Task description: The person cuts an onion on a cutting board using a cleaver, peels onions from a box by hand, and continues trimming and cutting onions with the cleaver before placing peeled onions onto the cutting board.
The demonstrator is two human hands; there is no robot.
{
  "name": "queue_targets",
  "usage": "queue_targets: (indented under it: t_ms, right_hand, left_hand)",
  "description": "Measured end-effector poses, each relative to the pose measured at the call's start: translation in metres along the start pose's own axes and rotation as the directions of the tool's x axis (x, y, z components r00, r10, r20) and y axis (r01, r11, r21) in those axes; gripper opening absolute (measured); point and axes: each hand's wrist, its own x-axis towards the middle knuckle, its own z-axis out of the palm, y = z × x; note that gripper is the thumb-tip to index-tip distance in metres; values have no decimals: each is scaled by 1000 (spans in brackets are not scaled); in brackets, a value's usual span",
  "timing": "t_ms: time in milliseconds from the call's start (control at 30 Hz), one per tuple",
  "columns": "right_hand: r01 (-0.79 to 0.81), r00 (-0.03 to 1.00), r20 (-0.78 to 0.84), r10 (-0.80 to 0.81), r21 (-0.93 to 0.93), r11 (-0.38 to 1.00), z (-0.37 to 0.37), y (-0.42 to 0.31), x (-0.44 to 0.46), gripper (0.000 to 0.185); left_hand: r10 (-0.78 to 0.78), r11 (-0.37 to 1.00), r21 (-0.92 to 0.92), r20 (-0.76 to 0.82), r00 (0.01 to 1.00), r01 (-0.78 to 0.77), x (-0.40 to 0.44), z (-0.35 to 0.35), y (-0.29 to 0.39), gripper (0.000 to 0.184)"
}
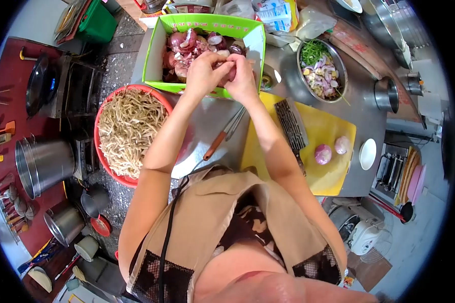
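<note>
Both hands meet over the front right of a green cardboard box (151, 60) filled with red onions (179, 45) and loose skins. My left hand (203, 74) has its fingers bent around a red onion (232, 73), mostly hidden by the hands. My right hand (242, 81) closes on the same onion from the other side, fingertips touching it. On the yellow cutting board (318, 174) to the right lie two peeled onions, a purple one (323, 154) and a paler one (342, 145). A cleaver (290, 123) with a dark, patterned blade rests on the board's left part.
A steel bowl (299, 76) holds sliced onion, chopped pieces and green herbs. Left of my arms stands a red basin (98, 129) of pale, thin strips. Tongs (222, 135) with a wooden handle lie between the arms. A small white bowl (367, 154) sits near the right table edge.
</note>
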Motion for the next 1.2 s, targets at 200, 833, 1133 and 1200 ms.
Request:
queue_targets:
  t_ms: [200,833,1133,1200]
  right_hand:
    - [180,978,-51,-204,-299,937,-1,-3,-4,62]
    - [-302,953,225,202,726,618,-18,14,10,48]
    - [-291,956,204,213,531,796,-21,1,8,52]
    - [-269,963,170,211,515,814,-20,5,8,51]
  left_hand:
    - [100,990,-75,-215,971,-119,6,4,-7,10]
    - [189,959,-225,55,980,-172,-4,-15,-2,64]
    - [281,958,108,-188,941,-265,-12,-10,-4,31]
    - [329,943,134,-256,909,-304,-11,-6,-5,27]
